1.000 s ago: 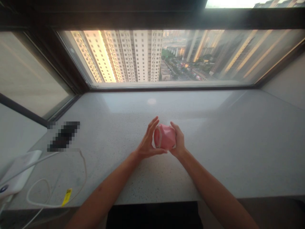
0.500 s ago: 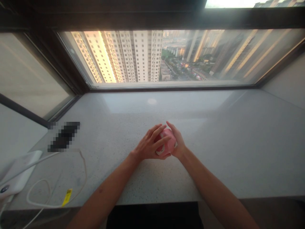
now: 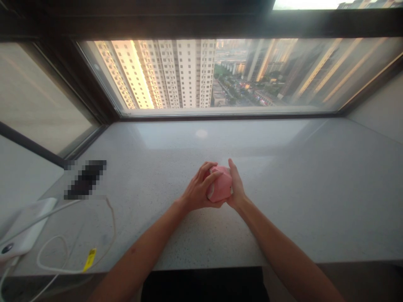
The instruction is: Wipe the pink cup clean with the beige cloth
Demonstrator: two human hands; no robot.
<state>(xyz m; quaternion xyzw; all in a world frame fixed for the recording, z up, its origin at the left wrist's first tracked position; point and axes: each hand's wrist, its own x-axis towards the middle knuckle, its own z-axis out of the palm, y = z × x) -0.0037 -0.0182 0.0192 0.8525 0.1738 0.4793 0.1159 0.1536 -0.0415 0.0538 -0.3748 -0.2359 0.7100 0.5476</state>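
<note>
Between my hands is a pink, roughly ball-shaped object [image 3: 222, 187] with angular faces and bits of white at its sides; I cannot make out its exact kind. My left hand [image 3: 198, 189] wraps its left side, with the thumb and fingers curled over it. On the other side my right hand [image 3: 236, 187] presses its palm and fingers against the object, and one finger or the thumb points up past its top. Most of the underside is hidden by the hands. Both hands are over the pale speckled sill [image 3: 151, 180], near its middle.
To the left lie a white power bank-like device [image 3: 28, 228], a white cable [image 3: 59, 268] with a yellow tag [image 3: 90, 260], and a dark pixelated object [image 3: 86, 180]. A dark-framed window [image 3: 220, 118] closes off the back, with tall buildings outside. The sill's front edge [image 3: 208, 267] is near my body.
The pink object has turned in my hands, so a broader pink face shows and less white. My left fingers have drawn back toward its left side; my right hand has shifted slightly.
</note>
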